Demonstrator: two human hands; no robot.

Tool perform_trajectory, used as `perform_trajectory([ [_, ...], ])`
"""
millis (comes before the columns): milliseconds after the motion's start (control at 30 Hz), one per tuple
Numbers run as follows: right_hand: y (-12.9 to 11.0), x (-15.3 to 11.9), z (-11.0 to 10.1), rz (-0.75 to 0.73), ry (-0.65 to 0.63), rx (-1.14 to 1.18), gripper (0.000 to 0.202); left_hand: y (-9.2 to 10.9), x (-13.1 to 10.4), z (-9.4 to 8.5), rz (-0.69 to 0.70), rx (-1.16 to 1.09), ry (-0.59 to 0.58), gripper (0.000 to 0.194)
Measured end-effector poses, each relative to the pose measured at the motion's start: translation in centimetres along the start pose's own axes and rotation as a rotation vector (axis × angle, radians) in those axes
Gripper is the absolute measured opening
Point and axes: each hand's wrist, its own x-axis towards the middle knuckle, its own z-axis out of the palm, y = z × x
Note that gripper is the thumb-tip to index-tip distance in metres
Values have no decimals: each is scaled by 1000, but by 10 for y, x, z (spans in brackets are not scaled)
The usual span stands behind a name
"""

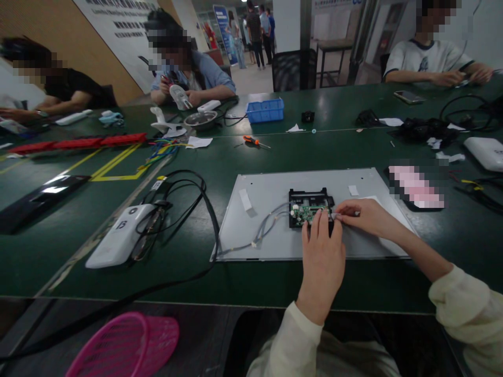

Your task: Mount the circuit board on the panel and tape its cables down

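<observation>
A black frame with a green circuit board in it lies on a pale grey panel. Fingertips of my left hand rest on the board's front edge, the fingers stretched out and slightly apart. At the frame's right side, my right hand has its thumb and forefinger pinched together; a small light piece shows at their tips, too small to name. Grey cables run from the board's left side across the panel. White strips lie on the panel.
Left of the panel are a white power bank and looped black cables. Beyond lie an orange screwdriver and a blue basket. A phone lies right. Several people sit across the green table.
</observation>
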Motion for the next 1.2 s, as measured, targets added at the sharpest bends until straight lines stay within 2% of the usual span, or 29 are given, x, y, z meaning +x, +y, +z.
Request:
perform_trajectory([
  [267, -2, 0, 1, -46, 43, -115, 16, 0, 0, -1, 4, 24, -3, 46],
  [833, -1, 0, 3, -80, 71, -136, 18, 1, -1, 0, -16, 9, 0, 47],
  [933, -1, 0, -4, -70, 101, -136, 19, 1, -1, 2, -9, 15, 5, 47],
  [1000, 4, 0, -12, -55, 172, -179, 19, 1, -2, 2, -3, 21, 10, 47],
  [1100, 16, 1, -27, -47, 286, -288, 23, 1, -3, 1, -12, 28, 20, 47],
  [1200, 31, 2, -38, -75, 301, -390, 28, 2, -4, 0, -46, 15, 32, 48],
])
